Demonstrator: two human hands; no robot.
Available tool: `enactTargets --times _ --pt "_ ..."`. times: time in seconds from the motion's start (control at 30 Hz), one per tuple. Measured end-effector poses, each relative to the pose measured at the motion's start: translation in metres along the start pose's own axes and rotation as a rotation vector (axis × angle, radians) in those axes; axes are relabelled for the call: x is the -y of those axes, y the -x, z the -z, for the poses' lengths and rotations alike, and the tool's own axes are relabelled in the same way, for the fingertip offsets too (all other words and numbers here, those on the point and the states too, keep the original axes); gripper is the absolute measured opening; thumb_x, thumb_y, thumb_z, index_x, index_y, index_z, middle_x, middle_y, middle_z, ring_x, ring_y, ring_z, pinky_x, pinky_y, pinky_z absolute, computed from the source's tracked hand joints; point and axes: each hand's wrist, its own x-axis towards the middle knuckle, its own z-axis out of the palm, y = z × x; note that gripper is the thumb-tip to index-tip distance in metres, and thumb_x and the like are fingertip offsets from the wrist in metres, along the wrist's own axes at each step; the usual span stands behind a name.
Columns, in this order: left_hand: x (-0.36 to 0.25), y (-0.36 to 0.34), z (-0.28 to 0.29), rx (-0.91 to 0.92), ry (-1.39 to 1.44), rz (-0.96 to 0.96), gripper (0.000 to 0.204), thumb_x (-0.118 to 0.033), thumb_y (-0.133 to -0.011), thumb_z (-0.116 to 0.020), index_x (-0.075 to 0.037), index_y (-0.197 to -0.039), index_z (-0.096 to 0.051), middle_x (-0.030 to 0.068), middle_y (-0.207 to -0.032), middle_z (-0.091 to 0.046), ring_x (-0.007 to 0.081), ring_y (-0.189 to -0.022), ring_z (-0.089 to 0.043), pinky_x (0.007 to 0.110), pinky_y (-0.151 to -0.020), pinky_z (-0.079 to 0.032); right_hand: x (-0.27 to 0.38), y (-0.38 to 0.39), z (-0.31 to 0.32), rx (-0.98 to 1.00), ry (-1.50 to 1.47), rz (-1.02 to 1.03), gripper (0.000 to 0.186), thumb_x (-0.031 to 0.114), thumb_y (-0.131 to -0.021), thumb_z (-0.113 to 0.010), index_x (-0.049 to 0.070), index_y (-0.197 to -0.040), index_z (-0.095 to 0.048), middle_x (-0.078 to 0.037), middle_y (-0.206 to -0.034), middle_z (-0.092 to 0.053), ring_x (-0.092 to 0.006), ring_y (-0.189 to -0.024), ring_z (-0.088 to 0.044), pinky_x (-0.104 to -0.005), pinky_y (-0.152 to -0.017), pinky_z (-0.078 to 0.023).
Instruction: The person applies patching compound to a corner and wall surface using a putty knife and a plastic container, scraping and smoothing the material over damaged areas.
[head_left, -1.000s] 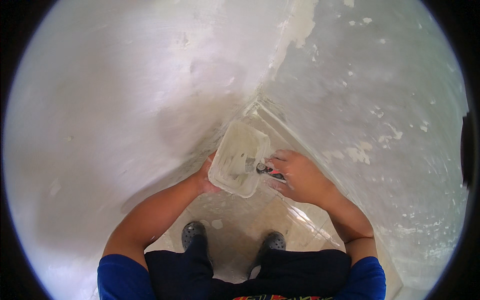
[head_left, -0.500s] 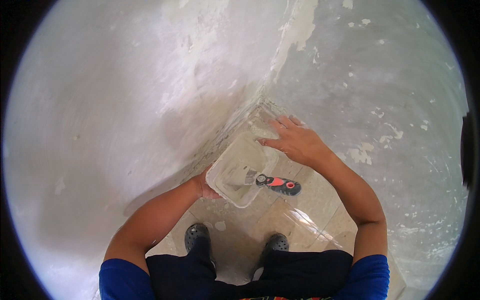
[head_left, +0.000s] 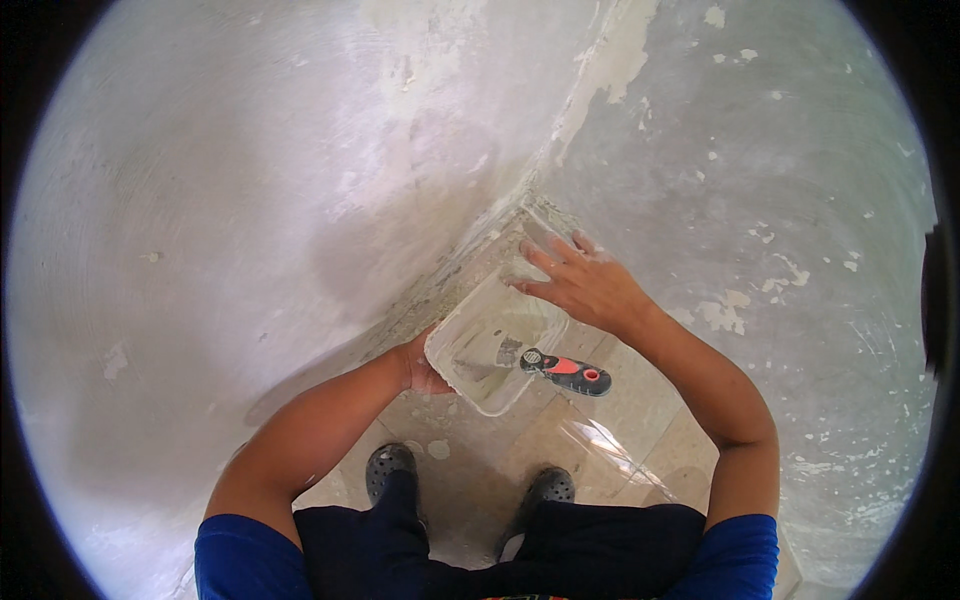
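A whitish rectangular plastic tub (head_left: 468,335), smeared with pale filler, is held tilted above the floor. My left hand (head_left: 426,364) grips it at its left side, with some fingers hidden beneath. Across the tub's right rim rests a putty knife (head_left: 568,372) with a black and red handle, its blade inside the tub. At the far end of the tub, my right hand (head_left: 585,280) is open with fingers spread and whitened fingertips. Its thumb is by the rim; whether it touches cannot be made out. No hand is on the putty knife.
Two grey walls with pale patches, the left wall (head_left: 220,220) and the right wall (head_left: 780,170), meet in a corner just ahead. Beige floor tiles (head_left: 520,440) lie below. My dark clogs, the left clog (head_left: 390,468) and the right clog (head_left: 552,486), stand on them.
The tub, with the putty knife on it, has shifted slightly right along with my left hand. My right hand's fingers have spread and moved a little left over the tub's far end.
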Motion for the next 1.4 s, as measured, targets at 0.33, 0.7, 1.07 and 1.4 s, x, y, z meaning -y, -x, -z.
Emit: enactTargets --times 0.33,0.7,1.07,1.4 --pt "0.002 -0.010 0.022 0.035 -0.001 -0.027 0.051 -0.045 -0.105 -0.048 -0.011 -0.141 -0.058 0.0094 -0.139 -0.063 0.0242 -0.123 -0.065 0.044 -0.107 -0.052 -0.001 0.002 -0.006 -0.040 0.015 0.046 0.045 0.018 -0.095 -0.054 0.020 -0.140 -0.060 -0.005 -0.143 -0.053 -0.0262 -0.132 -0.050 -0.0418 -0.109 -0.046" --pt "0.004 -0.014 0.033 -0.100 0.009 0.062 0.051 -0.046 -0.104 -0.051 -0.008 -0.137 -0.061 0.0118 -0.134 -0.067 0.0254 -0.118 -0.067 0.043 -0.104 -0.055 -0.002 0.006 -0.036 -0.090 -0.079 0.111 0.037 0.019 -0.095 -0.053 0.012 -0.131 -0.061 -0.010 -0.137 -0.059 -0.0290 -0.123 -0.058 -0.0437 -0.105 -0.049" --pt "0.007 -0.018 0.052 -0.176 0.099 0.027 0.049 -0.044 -0.104 -0.050 -0.010 -0.138 -0.060 0.0119 -0.137 -0.064 0.0265 -0.120 -0.066 0.045 -0.105 -0.054 -0.039 -0.010 -0.151 -0.241 -2.370 -0.685 0.065 -0.002 -0.084 -0.060 0.012 -0.145 -0.043 -0.005 -0.120 -0.053 -0.0149 -0.097 -0.056 -0.0321 -0.082 -0.047" --pt "0.015 -0.008 0.055 -0.231 0.245 0.018 0.051 -0.045 -0.103 -0.051 -0.011 -0.139 -0.059 0.0111 -0.137 -0.064 0.0275 -0.120 -0.066 0.049 -0.104 -0.054 -0.047 -0.066 -0.226 -0.453 -2.608 -0.772 0.081 -0.004 -0.086 -0.058 0.025 -0.158 -0.035 0.000 -0.106 -0.053 -0.0108 -0.076 -0.046 -0.0307 -0.074 -0.042"
